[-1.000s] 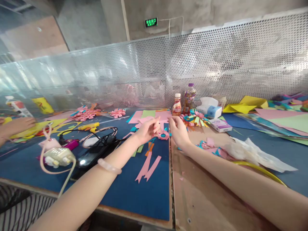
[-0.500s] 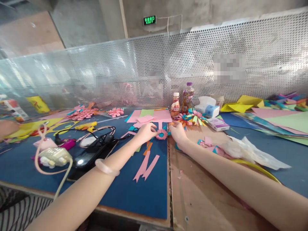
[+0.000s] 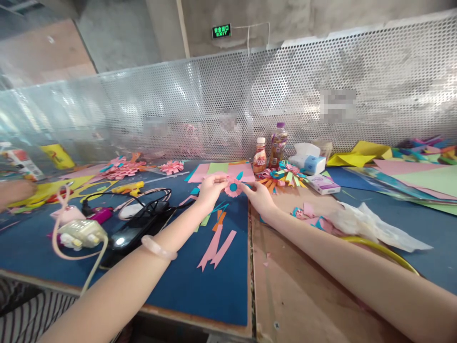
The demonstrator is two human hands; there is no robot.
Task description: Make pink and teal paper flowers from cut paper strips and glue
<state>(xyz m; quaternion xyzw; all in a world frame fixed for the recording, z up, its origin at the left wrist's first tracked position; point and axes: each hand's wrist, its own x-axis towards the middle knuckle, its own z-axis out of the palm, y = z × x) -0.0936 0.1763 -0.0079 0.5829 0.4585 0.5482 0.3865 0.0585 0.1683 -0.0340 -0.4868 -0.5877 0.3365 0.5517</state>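
A small pink paper flower point(image 3: 233, 193) with a teal centre is upright between my hands, above the blue mat. My left hand point(image 3: 212, 191) pinches its left edge. From the right, the thumb and fingers of my right hand point(image 3: 260, 197) close on the opposite edge. A teal paper piece point(image 3: 239, 176) sticks up just above the flower; how it is attached I cannot tell. Below lie notched pink paper strips point(image 3: 215, 247) and an orange strip point(image 3: 219, 221). Pink paper sheets point(image 3: 198, 174) rest behind my left hand.
Left stand a black power bank-like device point(image 3: 139, 228), cables, a plug adapter point(image 3: 80, 233) and a yellow glue gun point(image 3: 129, 188). Bottles point(image 3: 260, 155), a multicoloured paper flower point(image 3: 291, 174) and tissues point(image 3: 311, 162) are at the back. Another person's hand point(image 3: 16, 193) shows at far left.
The flower has been raised slightly and turned, so its teal centre and the teal piece above now show. Both hands have come closer together around it.
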